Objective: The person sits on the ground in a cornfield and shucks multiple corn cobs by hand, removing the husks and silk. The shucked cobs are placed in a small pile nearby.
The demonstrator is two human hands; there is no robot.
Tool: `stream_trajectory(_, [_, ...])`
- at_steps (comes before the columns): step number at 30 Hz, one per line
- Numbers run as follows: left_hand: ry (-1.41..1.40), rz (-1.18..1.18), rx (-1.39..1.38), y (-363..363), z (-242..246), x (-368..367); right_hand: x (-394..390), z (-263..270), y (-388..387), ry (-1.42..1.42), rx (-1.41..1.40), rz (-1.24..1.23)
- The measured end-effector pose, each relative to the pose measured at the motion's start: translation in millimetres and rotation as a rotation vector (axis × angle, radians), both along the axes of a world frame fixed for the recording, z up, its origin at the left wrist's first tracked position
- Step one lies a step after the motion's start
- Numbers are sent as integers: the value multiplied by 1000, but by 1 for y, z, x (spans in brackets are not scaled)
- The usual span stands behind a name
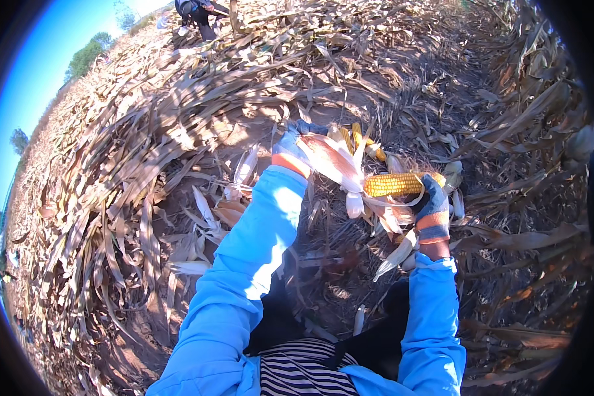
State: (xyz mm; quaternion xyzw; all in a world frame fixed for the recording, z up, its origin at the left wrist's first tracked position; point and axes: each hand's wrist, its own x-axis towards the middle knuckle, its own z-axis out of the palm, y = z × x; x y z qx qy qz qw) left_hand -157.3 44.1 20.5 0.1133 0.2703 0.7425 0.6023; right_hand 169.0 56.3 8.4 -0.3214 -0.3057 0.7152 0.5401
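Note:
A yellow ear of corn [393,184] lies sideways before me, its kernels bare and its husk peeled back. My right hand [431,200], in a dark glove with an orange band, grips the ear near its right end. The pale, dry husk [332,161] stretches leftward from the base of the ear. My left hand [297,143], gloved too, holds the far end of that husk; its fingers are partly hidden. Just beyond the held ear, other yellow corn ears [359,136] rest on the ground, partly covered.
Loose pale husks [205,210] lie on the soil to the left. Dry corn stalks [143,133] are heaped in a wide band at left and far ahead; more stalks [529,237] line the right. Another person [200,15] is bent over at the far upper left.

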Motion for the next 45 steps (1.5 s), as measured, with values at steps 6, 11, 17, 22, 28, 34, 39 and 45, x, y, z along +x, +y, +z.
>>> stream_trajectory(6, [-28,163,-135,36,-27,-13,21,-9,8,99,45,-20])
stream_trajectory(11, [70,146,-259,29,-23,-1,16,-16,3,64,-53,-81])
stream_trajectory(17, [251,188,44,3,0,6,3,4,-9,12,-29,-93])
stream_trajectory(22, [473,377,146,-13,16,-2,-8,5,-6,93,-78,-91])
stream_trajectory(28, [1118,822,257,-25,42,32,-2,6,-6,81,-93,-144])
stream_trajectory(34, [1539,757,419,-54,51,78,-7,5,-9,119,-33,-162])
stream_trajectory(39, [1967,198,596,-38,27,111,-15,-3,-8,28,3,-182])
stream_trajectory(45, [2404,95,358,-38,-12,128,-24,-16,-10,-76,78,-283])
